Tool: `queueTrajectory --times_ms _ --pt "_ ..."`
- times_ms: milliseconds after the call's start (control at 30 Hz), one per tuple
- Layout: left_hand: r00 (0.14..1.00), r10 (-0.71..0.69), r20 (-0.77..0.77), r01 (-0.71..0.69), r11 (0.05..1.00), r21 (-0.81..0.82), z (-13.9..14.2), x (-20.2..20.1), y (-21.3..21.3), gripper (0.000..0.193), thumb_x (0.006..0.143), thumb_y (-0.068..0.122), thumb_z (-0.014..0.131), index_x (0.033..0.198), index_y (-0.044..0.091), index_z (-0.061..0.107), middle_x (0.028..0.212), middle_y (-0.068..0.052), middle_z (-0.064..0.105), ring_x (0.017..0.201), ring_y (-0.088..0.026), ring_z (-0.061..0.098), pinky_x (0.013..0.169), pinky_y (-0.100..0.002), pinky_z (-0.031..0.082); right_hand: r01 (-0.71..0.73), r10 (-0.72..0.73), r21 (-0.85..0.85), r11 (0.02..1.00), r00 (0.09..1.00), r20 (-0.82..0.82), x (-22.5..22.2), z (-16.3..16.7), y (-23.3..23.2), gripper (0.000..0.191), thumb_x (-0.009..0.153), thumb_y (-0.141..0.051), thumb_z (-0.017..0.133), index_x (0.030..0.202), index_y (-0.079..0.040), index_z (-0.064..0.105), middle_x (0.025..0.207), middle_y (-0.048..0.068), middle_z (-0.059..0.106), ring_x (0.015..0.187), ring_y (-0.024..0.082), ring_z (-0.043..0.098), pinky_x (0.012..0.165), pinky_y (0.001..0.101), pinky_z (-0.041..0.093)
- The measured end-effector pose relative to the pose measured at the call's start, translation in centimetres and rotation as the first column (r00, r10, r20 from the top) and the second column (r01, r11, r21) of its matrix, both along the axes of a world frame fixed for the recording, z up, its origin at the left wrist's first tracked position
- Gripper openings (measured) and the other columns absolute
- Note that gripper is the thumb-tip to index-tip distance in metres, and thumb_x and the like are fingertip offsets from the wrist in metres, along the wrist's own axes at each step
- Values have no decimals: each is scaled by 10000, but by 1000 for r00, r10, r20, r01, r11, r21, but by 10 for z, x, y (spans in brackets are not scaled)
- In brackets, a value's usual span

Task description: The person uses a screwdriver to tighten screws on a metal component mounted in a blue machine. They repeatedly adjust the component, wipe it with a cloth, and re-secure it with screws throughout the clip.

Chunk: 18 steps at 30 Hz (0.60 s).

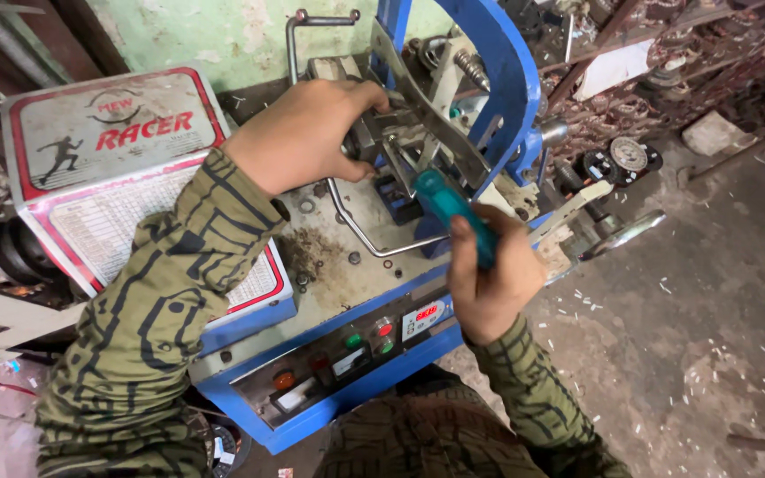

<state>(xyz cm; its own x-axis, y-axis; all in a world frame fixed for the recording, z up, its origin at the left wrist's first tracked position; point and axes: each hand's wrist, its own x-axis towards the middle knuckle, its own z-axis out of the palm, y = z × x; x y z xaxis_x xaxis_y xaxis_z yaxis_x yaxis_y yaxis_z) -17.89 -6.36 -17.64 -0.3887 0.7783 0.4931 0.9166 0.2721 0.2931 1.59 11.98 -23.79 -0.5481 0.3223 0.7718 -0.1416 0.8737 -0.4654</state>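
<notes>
The left hand [307, 133] reaches across the top of a blue machine [382, 363] and closes on a small metal fitting [360, 142] at the middle of its mechanism; the fingers [374, 96] curl over the top of the part and the thumb presses in from the near side, so the fitting is pinched between them. The right hand [489, 279] is wrapped around the teal handle of a screwdriver [449, 208], fingers pressed together around it, the handle slanting up and to the left toward the same mechanism. The tool's tip is hidden behind metal parts, so whether it touches anything is hard to say.

A bent steel rod [360, 232] loops across the grey plate just left of the right hand. On the near face of the machine sits a control panel [347, 350] with red, green and orange buttons and a small red digital display. Left of the machine, under the left sleeve, lies a white and red printed panel [90, 168]. The concrete floor [701, 310] on the right is strewn with pale scraps.
</notes>
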Motion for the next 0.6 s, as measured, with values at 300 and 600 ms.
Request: queueTrajectory --times_ms 300,600 --pt "999 -26 19 26 1000 10 5 2 -2 625 653 187 896 1183 -5 628 1064 -213 712 967 -409 692 859 -453 539 -376 358 293 879 927 116 16 23 2 418 881 120 688 1276 38 580 1262 203 558 1118 397 630 941 459 543" --pt "999 -29 32 29 1000 -2 5 1 -2 633 649 188 893 1188 -5 621 1089 -207 710 991 -406 688 868 -452 536 -300 367 548 781 930 -14 1 5 25 411 783 179 667 1175 57 646 1177 220 652 1051 388 677 878 449 589"
